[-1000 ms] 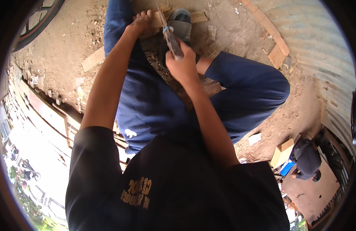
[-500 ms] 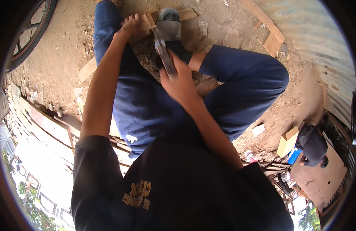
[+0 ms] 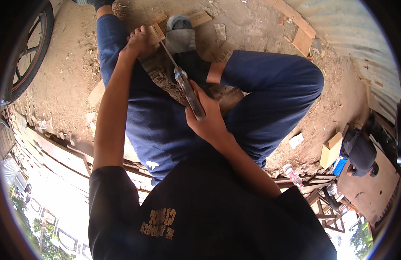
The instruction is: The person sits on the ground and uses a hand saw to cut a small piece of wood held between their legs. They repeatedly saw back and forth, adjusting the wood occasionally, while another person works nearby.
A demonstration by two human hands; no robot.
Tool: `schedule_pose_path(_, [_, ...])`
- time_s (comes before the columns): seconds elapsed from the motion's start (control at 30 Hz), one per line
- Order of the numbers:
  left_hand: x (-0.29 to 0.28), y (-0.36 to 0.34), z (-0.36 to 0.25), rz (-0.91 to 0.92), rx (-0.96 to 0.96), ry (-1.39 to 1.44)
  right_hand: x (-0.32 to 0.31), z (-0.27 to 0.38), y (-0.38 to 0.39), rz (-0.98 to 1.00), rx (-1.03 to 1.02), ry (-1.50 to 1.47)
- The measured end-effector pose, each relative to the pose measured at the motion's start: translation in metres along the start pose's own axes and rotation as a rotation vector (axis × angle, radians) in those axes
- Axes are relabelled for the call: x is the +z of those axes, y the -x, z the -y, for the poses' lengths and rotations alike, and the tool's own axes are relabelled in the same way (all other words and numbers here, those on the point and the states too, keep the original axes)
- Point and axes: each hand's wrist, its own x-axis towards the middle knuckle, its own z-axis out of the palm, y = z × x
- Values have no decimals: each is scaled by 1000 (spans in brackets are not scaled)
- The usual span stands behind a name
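Observation:
My right hand (image 3: 210, 119) is wrapped round the handle of a handsaw (image 3: 182, 79), which lies between my legs. The thin blade, seen nearly edge-on, runs up and left to a light wooden piece (image 3: 157, 34), and its far end meets the wood's edge. My left hand (image 3: 138, 42) grips that piece from the left, its fingers curled over the top. Right beside the wood rests my foot in a grey slide sandal (image 3: 181, 38) and dark sock. Another wooden strip (image 3: 199, 18) sticks out beyond the sandal.
Dirt ground with wood scraps surrounds me. A wheel (image 3: 33, 52) stands at the far left, corrugated metal sheeting (image 3: 365, 39) at the right. At lower right are a cardboard box (image 3: 331, 151), a plastic bottle (image 3: 293, 175) and another person (image 3: 360, 151) bent over a board (image 3: 369, 186).
My right hand has drawn the saw back toward my body, so more of the blade shows. The left hand stays on the wood. The whole view has shifted slightly.

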Motion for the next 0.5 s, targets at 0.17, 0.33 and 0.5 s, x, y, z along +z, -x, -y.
schedule_pose_path(0.17, [2,0,0,7,39,22,30,-4,-71,156,155,173])
schedule_pose_path(0.33, [3,-4,2,-56,87,-13,-11,8,2,75,81,78])
schedule_pose_path(0.5, [88,-40,53,-535,47,-471,20,-1,-35,118,162,81])
